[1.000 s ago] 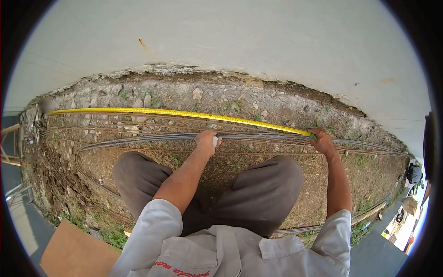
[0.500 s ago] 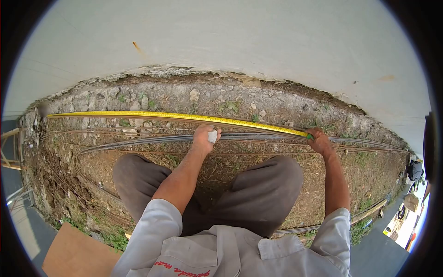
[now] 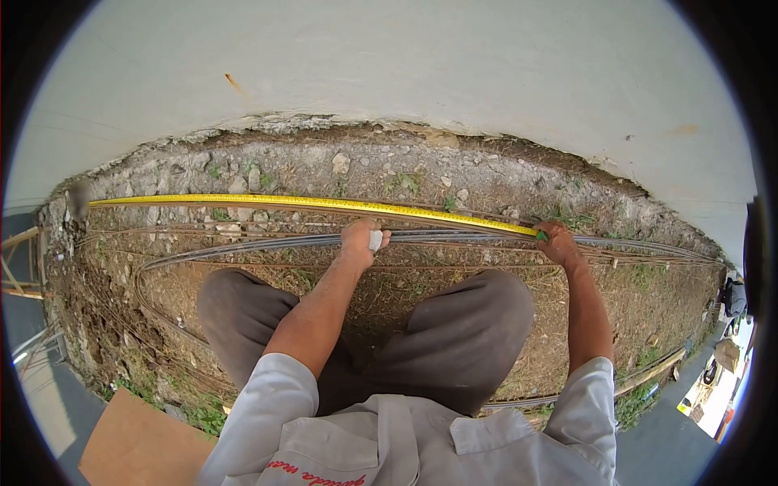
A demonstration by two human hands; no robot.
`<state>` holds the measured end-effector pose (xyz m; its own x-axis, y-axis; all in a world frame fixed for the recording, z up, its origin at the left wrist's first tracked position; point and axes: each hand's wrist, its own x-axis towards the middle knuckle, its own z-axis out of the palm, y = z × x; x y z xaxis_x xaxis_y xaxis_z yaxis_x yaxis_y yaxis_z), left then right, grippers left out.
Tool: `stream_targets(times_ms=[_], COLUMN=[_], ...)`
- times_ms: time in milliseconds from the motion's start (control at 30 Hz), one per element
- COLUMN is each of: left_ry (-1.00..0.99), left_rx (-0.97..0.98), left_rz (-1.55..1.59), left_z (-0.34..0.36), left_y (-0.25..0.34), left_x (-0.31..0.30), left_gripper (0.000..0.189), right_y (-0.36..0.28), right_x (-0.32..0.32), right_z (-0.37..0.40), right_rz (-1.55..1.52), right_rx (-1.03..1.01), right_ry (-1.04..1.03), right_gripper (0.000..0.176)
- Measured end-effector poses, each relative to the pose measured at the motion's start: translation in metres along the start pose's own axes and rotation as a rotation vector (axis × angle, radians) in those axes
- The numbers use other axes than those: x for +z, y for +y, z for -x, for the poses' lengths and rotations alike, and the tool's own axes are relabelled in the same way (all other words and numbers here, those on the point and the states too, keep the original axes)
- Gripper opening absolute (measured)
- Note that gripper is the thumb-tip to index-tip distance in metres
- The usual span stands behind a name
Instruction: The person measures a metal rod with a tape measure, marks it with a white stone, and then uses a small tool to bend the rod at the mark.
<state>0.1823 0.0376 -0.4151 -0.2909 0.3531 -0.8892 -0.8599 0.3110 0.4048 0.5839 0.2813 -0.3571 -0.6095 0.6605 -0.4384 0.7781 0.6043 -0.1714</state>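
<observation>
A yellow measuring tape point(image 3: 324, 202) stretches from the far left to my right hand point(image 3: 557, 241), running along thin brown rods point(image 3: 308, 210). The fingers of my right hand are closed on the tape's right end, where a bit of green shows. My left hand point(image 3: 362, 240) is closed around a small whitish object point(image 3: 375, 240), just below the tape at the middle. Dark grey bars point(image 3: 446, 237) pass beneath both hands and bend round at the left.
A pale wall point(image 3: 405, 65) rises beyond a strip of stones and soil point(image 3: 308, 166). My bent knees are below the bars. At lower left lies a brown board point(image 3: 146, 441); wooden pieces point(image 3: 20, 263) stand at the left edge. Several objects lie at the far right.
Both hands keep nearly the same place and the same hold. The whole view has shifted slightly.
</observation>
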Motion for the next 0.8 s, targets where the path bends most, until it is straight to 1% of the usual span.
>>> stream_targets(times_ms=[33, 67, 133, 167, 233, 267, 333, 367, 433, 467, 533, 667, 733, 767, 800], left_ry=[0.021, 0.023, -0.101, -0.1, -0.214, -0.215, -0.272, -0.272, -0.292, -0.294, -0.195, -0.207, -0.243, -0.244, -0.252], left_rx=[-0.021, -0.021, -0.031, -0.032, -0.003, -0.004, 0.118, 0.117, 0.154, 0.154, 0.116, 0.145, 0.248, 0.248, 0.353], left_rz=[-0.079, -0.08, -0.152, -0.153, -0.169, -0.17, -0.3, -0.3, -0.485, -0.486, -0.502, -0.472, -0.567, -0.569, -0.616], left_z=[0.003, 0.007, 0.013, 0.016, 0.022, 0.023, 0.017, 0.013, 0.008, 0.007, 0.031, 0.026, 0.018, 0.015, 0.014], left_y=[0.0, -0.001, -0.003, -0.005, -0.008, -0.011, -0.019, -0.021, -0.021, -0.023, -0.014, -0.019, -0.025, -0.027, -0.028], left_x=[0.002, 0.004, 0.009, 0.012, 0.02, 0.022, 0.022, 0.021, 0.021, 0.022, 0.032, 0.035, 0.036, 0.034, 0.033], left_gripper=[0.024, 0.024, 0.018, 0.018, 0.015, 0.015, 0.02, 0.02, 0.02, 0.02, 0.025, 0.03, 0.032, 0.032, 0.033], right_y=[-0.003, -0.005, -0.006, -0.006, -0.007, -0.008, -0.005, -0.003, -0.002, 0.0, -0.001, -0.002, -0.002, -0.003, -0.002], right_x=[-0.001, -0.003, -0.002, -0.002, -0.004, -0.005, -0.004, -0.003, -0.002, -0.002, -0.004, -0.011, -0.016, -0.019, -0.021], right_z=[0.0, -0.001, -0.001, -0.002, -0.002, -0.002, -0.003, -0.003, -0.004, -0.003, -0.002, -0.003, -0.004, -0.005, -0.007], right_rz=[-0.003, -0.029, -0.057, -0.072, -0.088, -0.083, -0.079, -0.069, -0.06, -0.049, -0.039, -0.047, -0.045, -0.042, -0.039], right_rx=[-0.001, 0.034, 0.069, 0.064, 0.06, 0.064, 0.068, 0.052, 0.038, 0.022, 0.01, 0.046, 0.042, 0.04, 0.038], right_ry=[-0.001, -0.015, -0.031, -0.024, -0.017, -0.034, -0.05, -0.034, -0.015, -0.004, 0.008, -0.009, -0.001, 0.002, 0.006], right_gripper=[0.044, 0.043, 0.042, 0.042, 0.043, 0.042, 0.042, 0.042, 0.042, 0.042, 0.042, 0.044, 0.044, 0.044, 0.045])
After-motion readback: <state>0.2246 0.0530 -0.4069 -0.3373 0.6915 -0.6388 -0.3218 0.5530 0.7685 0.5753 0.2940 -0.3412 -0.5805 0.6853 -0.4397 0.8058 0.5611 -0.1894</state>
